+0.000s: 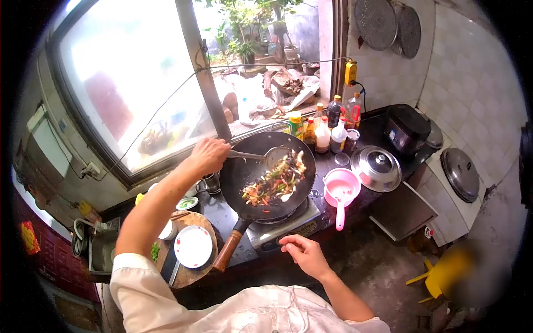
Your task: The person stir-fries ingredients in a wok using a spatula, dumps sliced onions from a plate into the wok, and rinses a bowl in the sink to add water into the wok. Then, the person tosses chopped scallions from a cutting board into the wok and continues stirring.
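Note:
My left hand (211, 155) is wrapped round the handle of a metal ladle (276, 157), whose bowl rests inside a black wok (236, 191). Chopped stir-fried vegetables (277, 180), green, orange and dark, lie beside the ladle in the wok. The wok sits tilted on a gas stove (294, 225), its wooden handle (229, 251) pointing toward me and free of my hands. Low at the stove's front, the fingers of my right hand (306, 256) are bent together at the dark stove knob (280, 240), which they partly cover.
Left of the stove, a white bowl (194, 246) and a knife (175, 273) lie on a round cutting board (209, 226). Sauce bottles (322, 135) stand behind the wok. To the right are a pink dipper (341, 187), a metal lid (376, 168) and a rice cooker (408, 129).

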Action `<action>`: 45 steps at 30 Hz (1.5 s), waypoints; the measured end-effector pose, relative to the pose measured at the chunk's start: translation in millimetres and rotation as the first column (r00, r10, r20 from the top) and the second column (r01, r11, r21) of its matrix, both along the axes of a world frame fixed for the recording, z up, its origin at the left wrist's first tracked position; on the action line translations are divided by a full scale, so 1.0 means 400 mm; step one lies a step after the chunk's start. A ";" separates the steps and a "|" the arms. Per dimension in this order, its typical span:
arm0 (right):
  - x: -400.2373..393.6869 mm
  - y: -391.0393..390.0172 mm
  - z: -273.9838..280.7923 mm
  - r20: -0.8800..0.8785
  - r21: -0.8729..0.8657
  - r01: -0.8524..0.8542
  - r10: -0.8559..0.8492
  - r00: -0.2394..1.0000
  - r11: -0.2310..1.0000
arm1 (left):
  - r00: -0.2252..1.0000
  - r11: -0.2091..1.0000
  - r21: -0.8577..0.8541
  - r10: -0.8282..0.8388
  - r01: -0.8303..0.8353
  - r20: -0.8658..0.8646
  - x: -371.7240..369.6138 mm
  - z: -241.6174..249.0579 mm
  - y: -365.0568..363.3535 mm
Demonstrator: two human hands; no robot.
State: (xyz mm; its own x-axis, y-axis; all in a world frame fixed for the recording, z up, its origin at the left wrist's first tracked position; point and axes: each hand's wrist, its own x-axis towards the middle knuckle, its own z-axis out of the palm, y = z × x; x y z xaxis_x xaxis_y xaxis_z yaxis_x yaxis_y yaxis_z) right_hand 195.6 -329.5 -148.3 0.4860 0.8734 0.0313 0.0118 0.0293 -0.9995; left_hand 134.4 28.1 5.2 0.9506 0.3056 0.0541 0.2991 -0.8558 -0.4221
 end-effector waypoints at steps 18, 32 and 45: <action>-0.002 0.029 -0.022 -0.022 -0.036 -0.001 0.000 1.000 0.999 | 0.934 0.828 -0.437 0.281 -0.352 -0.219 -0.076 -0.122 0.016; 0.034 0.001 -0.063 -0.124 -0.118 0.041 -0.056 0.991 0.992 | 0.947 0.949 0.036 0.314 -0.312 -0.066 -0.163 0.063 0.020; 0.010 -0.014 -0.066 -0.089 -0.026 0.060 -0.062 0.994 0.998 | 0.976 0.982 -0.045 -0.176 0.182 0.126 0.014 -0.026 -0.054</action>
State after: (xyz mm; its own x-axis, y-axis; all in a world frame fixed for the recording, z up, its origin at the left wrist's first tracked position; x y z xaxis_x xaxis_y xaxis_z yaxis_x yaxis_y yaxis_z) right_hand 199.5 -335.0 -174.9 0.5382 0.8421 -0.0344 -0.0765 0.0082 -0.9970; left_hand 140.0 6.6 -5.3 0.9776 0.1368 0.1596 0.1848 -0.9212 -0.3425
